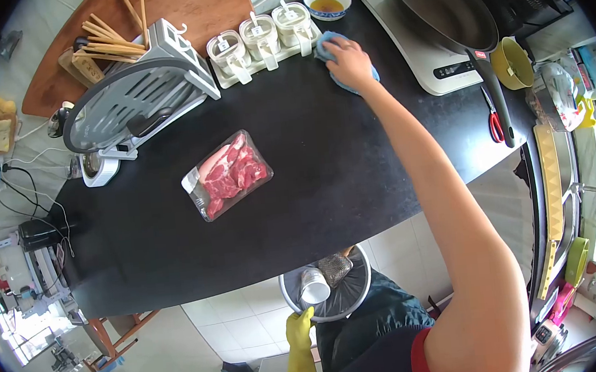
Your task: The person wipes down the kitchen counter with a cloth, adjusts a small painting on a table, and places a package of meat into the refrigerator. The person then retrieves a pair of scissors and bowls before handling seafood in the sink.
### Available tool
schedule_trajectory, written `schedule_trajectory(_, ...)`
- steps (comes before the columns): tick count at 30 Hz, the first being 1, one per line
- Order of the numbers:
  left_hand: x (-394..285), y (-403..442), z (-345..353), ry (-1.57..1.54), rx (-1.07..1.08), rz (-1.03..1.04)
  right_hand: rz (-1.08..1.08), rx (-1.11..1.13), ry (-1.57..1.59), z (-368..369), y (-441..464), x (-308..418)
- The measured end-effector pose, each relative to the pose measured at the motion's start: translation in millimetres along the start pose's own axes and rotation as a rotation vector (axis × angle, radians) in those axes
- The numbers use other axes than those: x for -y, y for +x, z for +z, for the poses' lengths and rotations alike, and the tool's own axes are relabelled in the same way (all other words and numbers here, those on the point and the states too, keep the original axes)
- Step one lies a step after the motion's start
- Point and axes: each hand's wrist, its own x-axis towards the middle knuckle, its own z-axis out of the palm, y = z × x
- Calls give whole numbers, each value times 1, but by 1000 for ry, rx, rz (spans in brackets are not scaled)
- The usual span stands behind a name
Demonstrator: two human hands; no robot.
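My bare right hand (351,62) presses a blue cloth (333,48) onto the black tabletop, its fingers bent over the cloth. It is just below a bowl (327,5) of yellowish liquid and right of the seasoning jars (259,37). Low in front of me, my left hand (301,333) wears a yellow rubber glove. Its fingers close at the rim of a trash bin (366,280) lined with a black bag. Inside the bin lie a white cup (314,285) and crumpled packaging (335,268). A plastic-wrapped tray of raw meat (229,175) rests mid-table, away from both hands.
A frying pan (438,4) sits on a white induction cooker (414,53) at right, its handle reaching toward red-handled scissors (495,126). A rack (177,47) with a grey cutting board (132,101) and chopsticks stands at left. The table's front edge (250,282) curves above the bin.
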Motion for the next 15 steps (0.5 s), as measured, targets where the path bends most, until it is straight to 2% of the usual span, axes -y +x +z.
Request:
schedule_trajectory(1, -2, 0, 2, 10, 4, 10, -4, 32, -132, 6, 3, 9)
schedule_trajectory(5, -8, 2, 3, 81, 14, -30, -29, 17, -156, 15, -10, 13)
schedule_trajectory(7, -5, 5, 3, 79, 26, -35, -241, 84, -12, -1, -46, 23)
schedule_trajectory(9, -6, 8, 5, 57, 45, -32, -330, 219, 107, -12, -92, 46)
schedule_trajectory(10, -9, 7, 8, 36, 36, -27, -416, 110, 62, -20, -125, 66)
schedule_trajectory(11, -10, 7, 10, 46, 46, -25, -553, 84, 241, -19, -155, 75)
schedule_trajectory(13, -13, 9, 9, 45, 33, -55, -669, 272, 358, -18, -236, 99)
schedule_trajectory(14, -16, 6, 9, 63, 18, -70, -794, 572, 199, -49, -266, 112)
schedule_trajectory(15, -18, 5, 7, 84, 29, -62, -861, 412, 445, -58, -305, 119)
